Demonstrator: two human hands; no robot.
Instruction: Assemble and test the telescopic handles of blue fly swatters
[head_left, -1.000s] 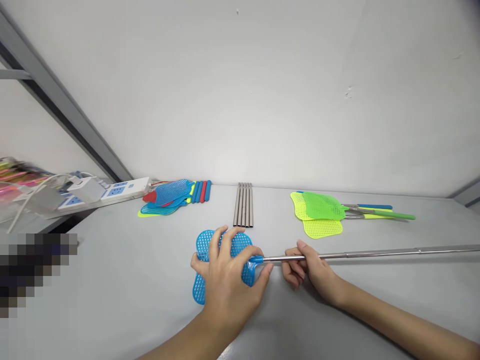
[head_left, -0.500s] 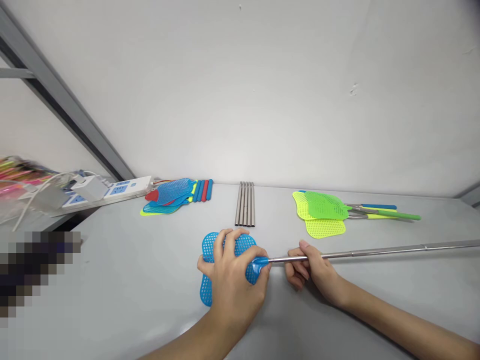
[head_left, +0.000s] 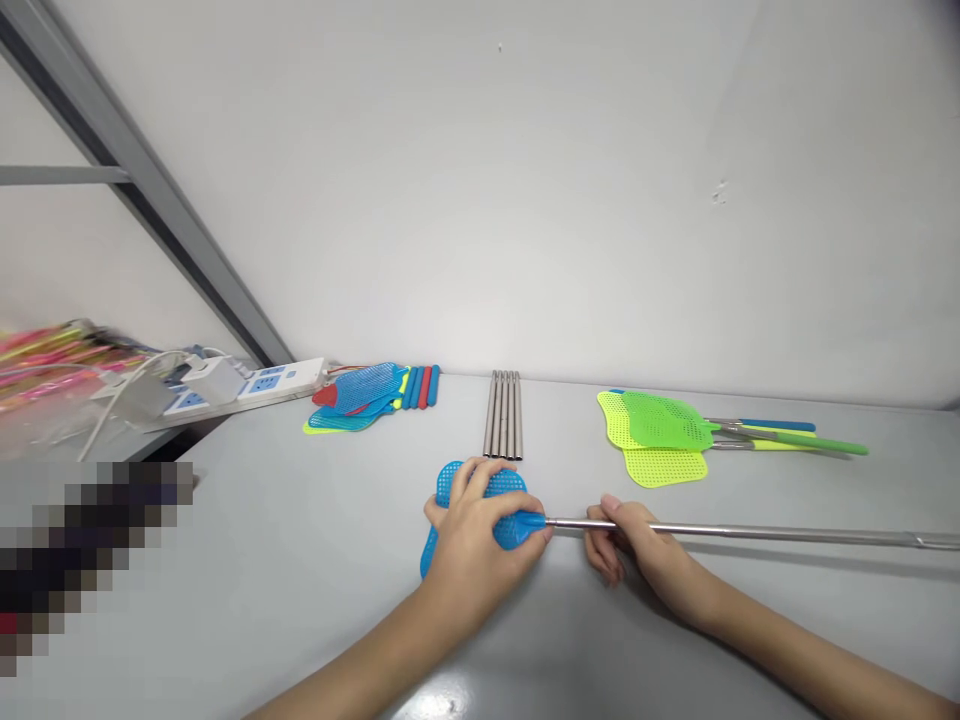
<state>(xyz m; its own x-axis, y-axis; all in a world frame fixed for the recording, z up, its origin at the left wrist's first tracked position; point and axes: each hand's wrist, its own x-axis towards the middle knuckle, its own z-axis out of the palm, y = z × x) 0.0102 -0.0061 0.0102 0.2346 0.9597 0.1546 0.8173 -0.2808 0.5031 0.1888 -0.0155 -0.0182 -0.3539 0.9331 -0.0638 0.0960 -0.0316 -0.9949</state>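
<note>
My left hand [head_left: 484,530] spreads over a blue perforated fly swatter head [head_left: 451,485] and grips its solid blue neck between thumb and forefinger. A thin silver telescopic rod [head_left: 750,531] runs from that neck to the right, beyond the picture edge. My right hand [head_left: 641,545] is closed loosely round the rod a short way from the neck, thumb on top and fingers beneath. Behind my left hand lies a row of several short metal tubes [head_left: 503,415]. The lower part of the blue head is hidden by my hand.
At the back left are stacked swatter heads [head_left: 360,395] and several foam-like handle grips [head_left: 424,387]. Green and yellow swatters with handles [head_left: 664,425] lie at the back right. A white power strip [head_left: 296,377] with plugs and bagged colourful items [head_left: 60,365] are at far left.
The view has shifted, so everything sits a little further right. The rod now lies nearly level, slanting slightly down to the right, instead of rising. Both hands keep hold.
</note>
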